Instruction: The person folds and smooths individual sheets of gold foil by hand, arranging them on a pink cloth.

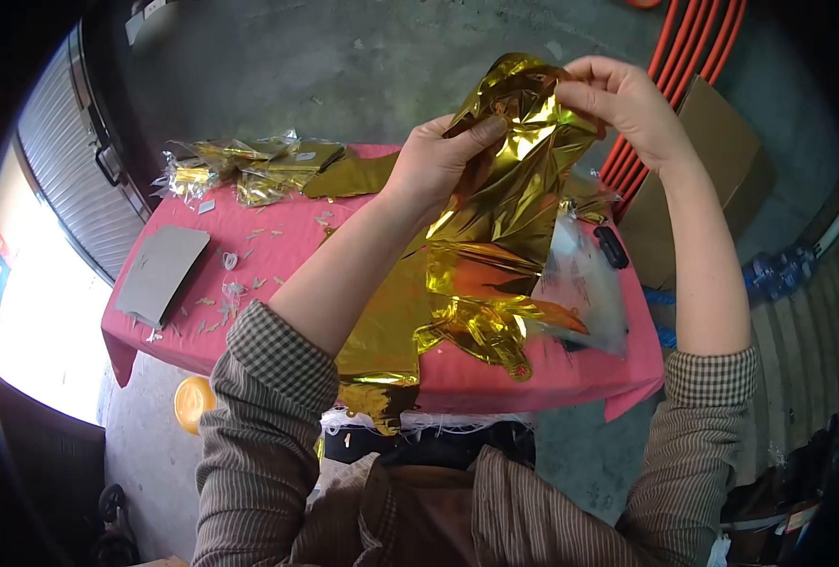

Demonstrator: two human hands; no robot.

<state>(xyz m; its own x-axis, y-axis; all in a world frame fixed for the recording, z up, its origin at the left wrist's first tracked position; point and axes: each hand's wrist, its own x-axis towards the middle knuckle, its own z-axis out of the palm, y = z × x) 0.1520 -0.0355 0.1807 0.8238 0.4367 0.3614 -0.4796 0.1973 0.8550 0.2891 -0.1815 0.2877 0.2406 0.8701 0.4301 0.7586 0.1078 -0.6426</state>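
Observation:
A limp, shiny gold foil balloon (509, 203) hangs over the table from both my hands, its lower end crumpled near the front edge. My left hand (436, 161) grips its upper left side, thumb on top of the foil. At the upper right edge, my right hand (627, 106) pinches the foil between thumb and fingers. Beneath the raised piece, another flat gold foil sheet (377, 326) lies across the table and droops over the front edge. Folds of foil hide some of my fingertips.
The pink-covered table (179, 326) carries clear packets of gold foil (282, 170), a grey card (162, 274), small scattered slips and a clear plastic bag (585, 283). A black object (610, 248) lies at the right edge. Cardboard (693, 189) and orange pipes (698, 42) stand beyond.

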